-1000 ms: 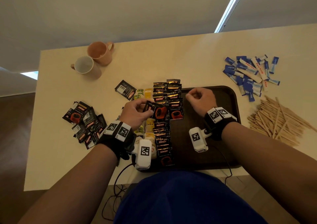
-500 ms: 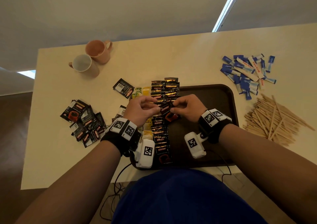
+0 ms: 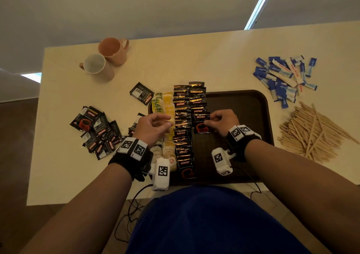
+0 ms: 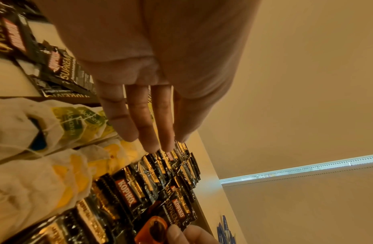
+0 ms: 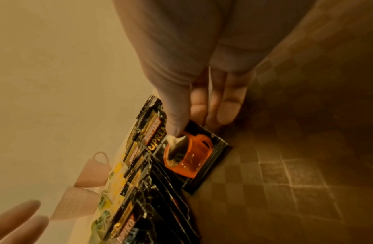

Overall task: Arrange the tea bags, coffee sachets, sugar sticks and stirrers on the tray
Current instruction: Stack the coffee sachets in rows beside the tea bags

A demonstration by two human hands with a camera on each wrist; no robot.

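Sachet (image 3: 201,122) passed L→R since 1 s ago: R hand (image 3: 222,124) now pinches it, laying on tray (image 3: 241,101) in 2nd row. L hand (image 3: 153,126) empty, fingers relaxed. Sugar sticks (image 3: 285,77), stirrers (image 3: 311,133) on bench, not yet arranged.

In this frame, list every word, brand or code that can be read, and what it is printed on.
"KOPIKO": black coffee sachet pinched by the right hand.
"KOPIKO": overlapping rows of black and gold sachets on the brown plastic tray.
"SUPREMO": lone black sachet on the cream table.
"KOPIKO", "SUPREMO": loose black sachet pile.
Square black-and-white codes: white wrist tags.
Blue and white sugar sticks, green tea labels: print too small.
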